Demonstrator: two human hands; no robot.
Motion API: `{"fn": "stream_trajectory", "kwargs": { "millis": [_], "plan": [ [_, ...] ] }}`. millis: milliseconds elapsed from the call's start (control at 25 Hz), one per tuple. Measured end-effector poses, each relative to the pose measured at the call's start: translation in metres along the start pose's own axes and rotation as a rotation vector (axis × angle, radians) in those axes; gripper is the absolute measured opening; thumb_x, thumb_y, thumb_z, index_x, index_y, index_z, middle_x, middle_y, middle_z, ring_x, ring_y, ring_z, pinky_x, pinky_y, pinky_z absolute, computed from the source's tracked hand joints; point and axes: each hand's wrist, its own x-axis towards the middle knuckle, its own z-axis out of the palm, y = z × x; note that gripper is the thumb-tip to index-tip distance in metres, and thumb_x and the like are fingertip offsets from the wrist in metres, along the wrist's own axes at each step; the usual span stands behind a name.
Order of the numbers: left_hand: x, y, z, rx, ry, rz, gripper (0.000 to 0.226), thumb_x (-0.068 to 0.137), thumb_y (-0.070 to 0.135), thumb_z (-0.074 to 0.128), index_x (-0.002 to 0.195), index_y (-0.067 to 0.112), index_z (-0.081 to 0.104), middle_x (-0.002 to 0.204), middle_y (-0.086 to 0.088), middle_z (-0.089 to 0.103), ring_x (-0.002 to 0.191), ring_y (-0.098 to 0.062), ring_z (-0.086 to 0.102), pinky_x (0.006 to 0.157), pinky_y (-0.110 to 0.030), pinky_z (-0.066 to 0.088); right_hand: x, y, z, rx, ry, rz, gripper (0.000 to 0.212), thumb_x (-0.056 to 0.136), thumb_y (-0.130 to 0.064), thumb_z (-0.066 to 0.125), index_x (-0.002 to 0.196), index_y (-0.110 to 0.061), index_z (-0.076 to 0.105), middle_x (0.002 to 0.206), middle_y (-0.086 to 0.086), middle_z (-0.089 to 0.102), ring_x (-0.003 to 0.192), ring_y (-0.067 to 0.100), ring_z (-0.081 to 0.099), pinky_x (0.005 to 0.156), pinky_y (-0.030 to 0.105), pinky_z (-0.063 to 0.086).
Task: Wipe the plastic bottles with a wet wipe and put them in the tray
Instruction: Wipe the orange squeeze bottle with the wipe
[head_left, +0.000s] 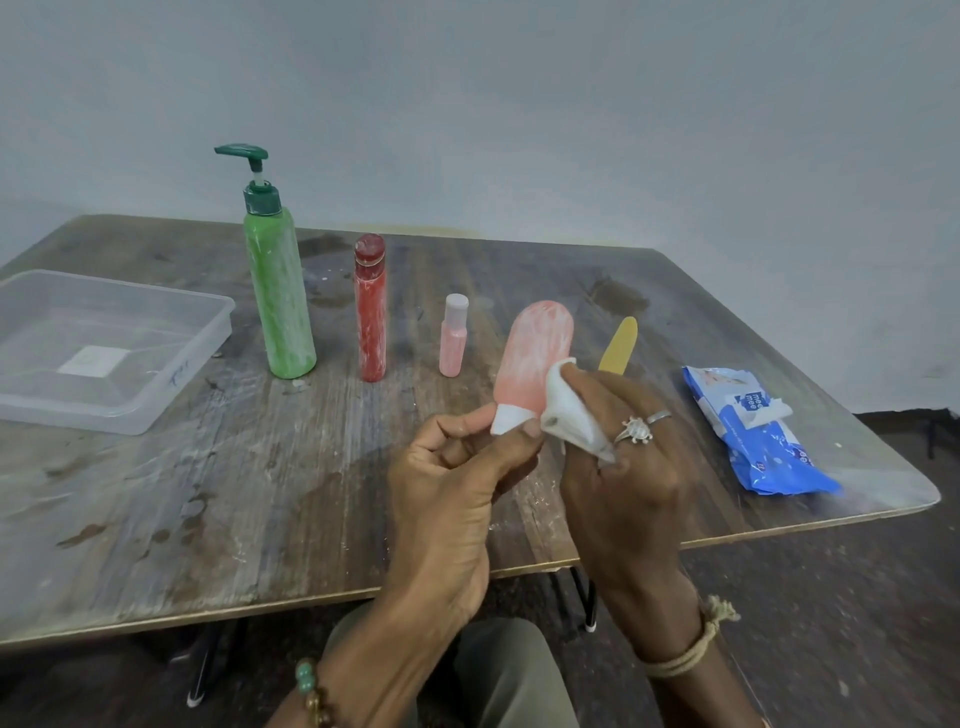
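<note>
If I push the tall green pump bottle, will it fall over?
Probably, if pushed near its top: the green bottle is tall, narrow and upright on a small base. It looks round, so it might then roll on the table.

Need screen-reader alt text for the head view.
A person's left hand pinches a pink tube bottle by its white cap while the right hand holds a wet wipe against its side. Behind on the wooden table: green pump bottle, red bottle, small pink bottle, yellow bottle; clear tray left, blue wipes pack right.
</note>
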Motion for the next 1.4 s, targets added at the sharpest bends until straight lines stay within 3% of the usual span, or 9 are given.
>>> {"fn": "stream_trajectory", "kwargs": {
  "millis": [120,240,360,560,840,920,1040,1200,1400],
  "plan": [
    [0.002,0.001,-0.002,0.072,0.046,0.056,0.047,0.048,0.009,0.084,0.092,0.002,0.068,0.084,-0.011,0.077,0.078,-0.018,0.073,0.07,-0.028,0.061,0.002,0.002,0.0,-0.034,-0.055,-0.069,0.028,0.099,-0.015,0.053,0.109,0.003,0.071,0.105,0.017,0.067,0.098,0.023,0.06,0.095,0.015,0.04],
    [0.002,0.0,-0.004,0.12,0.039,0.058,0.052,0.046,0.011,0.086,0.094,0.0,0.068,0.084,-0.013,0.076,0.078,-0.021,0.073,0.068,-0.025,0.06,0.002,0.007,-0.003,0.0,-0.064,0.017,0.021,0.09,-0.005,0.064,0.109,0.0,0.071,0.105,0.016,0.067,0.097,0.022,0.061,0.094,0.011,0.039],
    [0.006,0.004,-0.006,0.076,0.016,0.013,0.06,0.044,0.013,0.083,0.101,0.002,0.067,0.082,-0.009,0.076,0.073,-0.015,0.072,0.064,-0.021,0.058,-0.003,0.005,0.0,-0.005,-0.101,-0.034,0.029,0.08,0.003,0.075,0.109,0.002,0.071,0.105,0.017,0.067,0.097,0.024,0.062,0.092,0.018,0.045],
    [0.008,0.004,-0.009,0.117,0.012,-0.02,0.066,0.042,0.013,0.087,0.105,0.002,0.072,0.095,-0.012,0.077,0.087,-0.02,0.073,0.07,-0.022,0.058,0.004,0.012,0.003,-0.099,-0.135,-0.034,0.033,0.079,0.008,0.074,0.111,0.005,0.069,0.105,0.018,0.065,0.092,0.028,0.06,0.078,0.032,0.049],
    [0.006,-0.002,-0.009,0.109,0.054,0.014,0.05,0.051,0.0,0.085,0.1,0.003,0.074,0.09,-0.011,0.078,0.08,-0.016,0.074,0.067,-0.022,0.059,-0.009,0.002,0.0,-0.052,-0.18,0.011,0.031,0.078,0.007,0.072,0.109,0.002,0.07,0.104,0.014,0.064,0.096,0.013,0.053,0.082,0.02,0.045],
    [0.005,-0.001,-0.01,0.104,0.066,0.027,0.044,0.056,-0.007,0.082,0.098,0.004,0.074,0.089,-0.011,0.078,0.078,-0.014,0.074,0.063,-0.02,0.058,-0.013,-0.002,-0.002,-0.054,-0.223,-0.058,0.032,0.078,0.007,0.074,0.11,0.003,0.071,0.104,0.014,0.065,0.094,0.019,0.058,0.081,0.023,0.047],
    [0.005,-0.001,-0.008,0.122,0.059,0.033,0.055,0.045,0.006,0.085,0.099,0.005,0.074,0.089,-0.008,0.078,0.08,-0.015,0.074,0.066,-0.021,0.059,-0.008,0.004,-0.002,-0.094,-0.16,-0.012,0.032,0.081,0.005,0.072,0.113,0.004,0.069,0.105,0.018,0.065,0.09,0.029,0.062,0.079,0.026,0.047],
    [0.006,0.003,-0.009,0.041,0.054,-0.027,0.061,0.039,0.014,0.084,0.098,0.003,0.074,0.089,-0.011,0.077,0.079,-0.019,0.071,0.066,-0.022,0.059,-0.011,0.001,-0.001,-0.075,-0.138,-0.076,0.025,0.091,-0.004,0.061,0.115,0.001,0.069,0.107,0.016,0.066,0.094,0.024,0.059,0.081,0.029,0.05],
    [0.002,0.0,-0.011,0.044,0.048,-0.099,0.064,0.039,0.013,0.086,0.1,0.0,0.074,0.091,-0.014,0.076,0.073,-0.02,0.068,0.061,-0.019,0.057,0.004,0.016,0.0,-0.087,-0.11,0.001,0.033,0.079,0.011,0.069,0.111,0.003,0.07,0.104,0.018,0.065,0.094,0.026,0.059,0.082,0.029,0.047]
  ]
}}
